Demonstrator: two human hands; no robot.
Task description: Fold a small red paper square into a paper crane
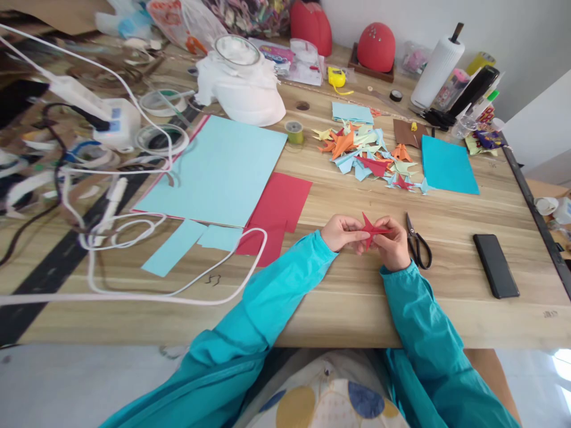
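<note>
Between my two hands is a small folded red paper figure [369,229] with several sharp points, held just above the wooden table. My left hand [342,233] pinches its left side with thumb and fingers. On its right side, my right hand [392,242] grips another point the same way. Just right of that hand lie black-handled scissors [418,242], blades pointing away from me. Beyond my hands is a pile of folded paper figures [357,151] in orange, red, yellow and light blue.
Light blue sheets [218,172] and red paper [281,208] lie at the left. A white cable [263,255] loops near my left sleeve. A phone [496,266] rests at the right. Farther back are a thread spool [294,133], turquoise paper [448,165] and a tape measure [336,77].
</note>
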